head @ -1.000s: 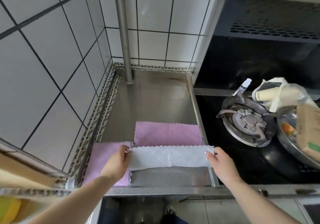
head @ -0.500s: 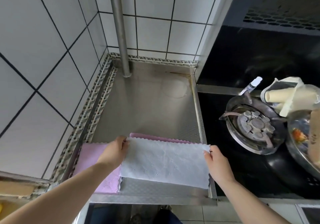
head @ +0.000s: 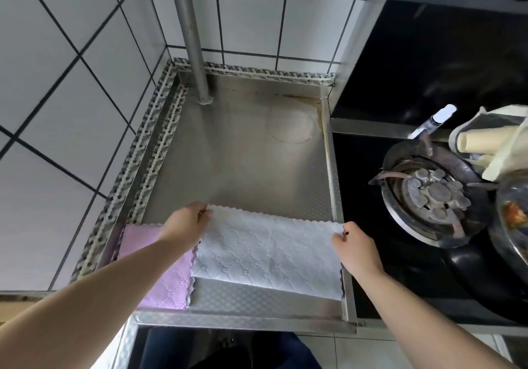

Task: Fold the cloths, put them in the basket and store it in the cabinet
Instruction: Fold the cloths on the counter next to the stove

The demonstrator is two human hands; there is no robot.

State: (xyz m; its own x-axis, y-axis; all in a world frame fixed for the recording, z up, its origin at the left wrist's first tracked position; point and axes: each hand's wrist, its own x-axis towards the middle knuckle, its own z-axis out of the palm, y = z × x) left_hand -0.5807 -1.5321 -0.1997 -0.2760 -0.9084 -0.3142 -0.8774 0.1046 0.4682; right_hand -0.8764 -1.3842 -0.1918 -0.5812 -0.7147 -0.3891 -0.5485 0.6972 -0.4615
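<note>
Pinching the two far corners of the white cloth (head: 268, 250), one corner per hand: left hand (head: 187, 223) with fingertips closed narrowly on the far-left corner, right hand (head: 353, 250) with thumb and fingers nipped on the far-right corner. Holding it that way keeps the far edge taut and straight, probably so a fold can land square. Lying flat otherwise on the steel counter (head: 251, 163), near edge close to the counter's front lip, right side running along the raised right rim. Overlapping, at its left side, a pink cloth (head: 160, 271) spread flat beneath the left forearm, likely waiting its turn. No basket or cabinet in view, so folding looks like the step in hand, with packing and storing yet to come.

Farther back, bare metal with a faint round water mark (head: 291, 127), then a grey pipe (head: 190, 34) rising from the far-left corner against the white tiled wall (head: 71, 83). Off to the right, past the rim, a black stove top with a gas burner (head: 431, 191), and behind it a white bag (head: 494, 140) holding pale rolls, well apart from the cloths.
</note>
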